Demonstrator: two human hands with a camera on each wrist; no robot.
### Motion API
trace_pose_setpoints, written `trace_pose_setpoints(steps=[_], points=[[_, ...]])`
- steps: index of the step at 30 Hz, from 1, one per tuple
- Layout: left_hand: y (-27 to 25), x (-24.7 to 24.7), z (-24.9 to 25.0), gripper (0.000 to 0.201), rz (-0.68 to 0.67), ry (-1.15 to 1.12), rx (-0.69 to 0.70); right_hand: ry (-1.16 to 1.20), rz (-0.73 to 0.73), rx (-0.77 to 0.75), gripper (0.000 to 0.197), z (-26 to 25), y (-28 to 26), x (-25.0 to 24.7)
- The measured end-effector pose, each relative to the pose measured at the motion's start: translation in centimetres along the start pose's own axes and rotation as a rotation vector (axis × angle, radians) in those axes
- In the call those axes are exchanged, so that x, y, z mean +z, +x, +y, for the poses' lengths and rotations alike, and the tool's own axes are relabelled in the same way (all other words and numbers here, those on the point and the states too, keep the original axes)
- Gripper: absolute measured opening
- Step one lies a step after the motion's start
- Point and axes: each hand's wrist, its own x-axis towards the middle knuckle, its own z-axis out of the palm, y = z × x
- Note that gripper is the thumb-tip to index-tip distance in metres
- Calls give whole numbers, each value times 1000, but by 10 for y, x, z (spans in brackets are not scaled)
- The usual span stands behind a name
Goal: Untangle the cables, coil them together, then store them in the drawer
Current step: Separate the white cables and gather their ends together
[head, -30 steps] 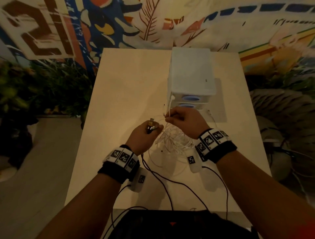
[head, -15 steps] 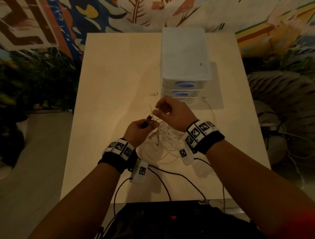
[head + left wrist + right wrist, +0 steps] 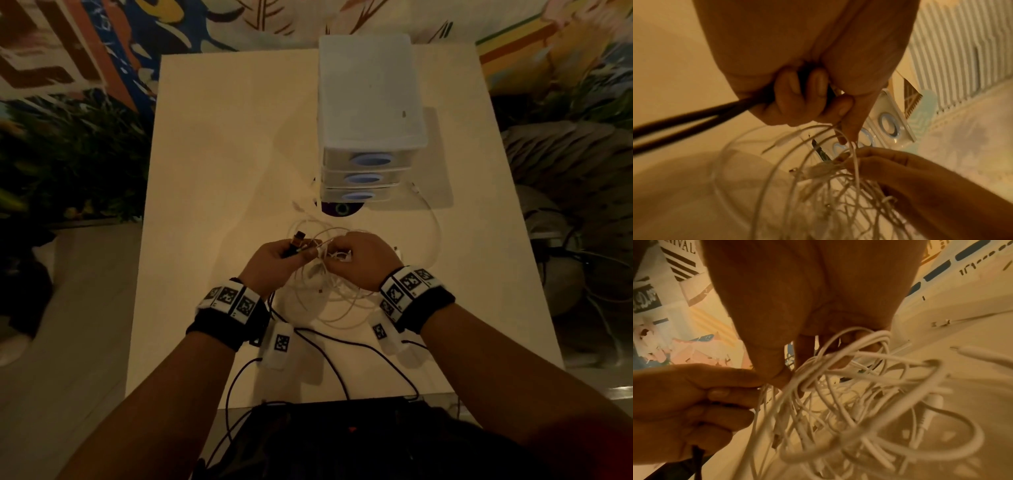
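While the head view shows only two fists close together over the near middle of the tabletop (image 3: 212, 144), the wrist views show the grips. From the left wrist, the left hand (image 3: 807, 91) has its fingers curled round a black cable (image 3: 684, 116) that runs doubled out of the fist, with its thumb and forefinger closed near the white strands. From the right wrist, the right hand (image 3: 818, 308) has its fingers hooked through loops of the white cables (image 3: 859, 394), a loose tangle hanging from both hands down to the tabletop; how many white cables it holds cannot be told. Only the head view shows the black plug end (image 3: 297, 240) sticking up from the left fist, and a single white lead (image 3: 435, 226) curving out to the right toward the drawer unit (image 3: 368, 102).

That unit stands toward the far right of the tabletop, three drawers stacked, all pushed in. Bare tabletop lies along the left edge and the far-left corner. Two thin black wires (image 3: 329, 353) trail from the wrist cameras over the near edge.
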Motion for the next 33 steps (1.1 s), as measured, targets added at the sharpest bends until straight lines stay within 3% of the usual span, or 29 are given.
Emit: trace_pose_setpoints(steps=[3,9,13,17,22,28,33], points=[[6,-6,-9,6,16,155,48,-5,49,24,17,4,1,0],[8,-1,-13,16,129,159,74,16,75,24,33,7,0,1],[7,3,-14,19,46,224,86,22,79,16,38,5,0,2],[9,7,-13,13,110,340,135,-16,79,38,33,7,-1,3],[12,3,-14,17,208,260,155,-113,74,88,63,8,-2,1],[14,3,-12,11,306,233,147,-173,116,47,41,8,-5,3],[17,1,-12,12,362,273,144,-42,53,-72,45,11,-11,-2]])
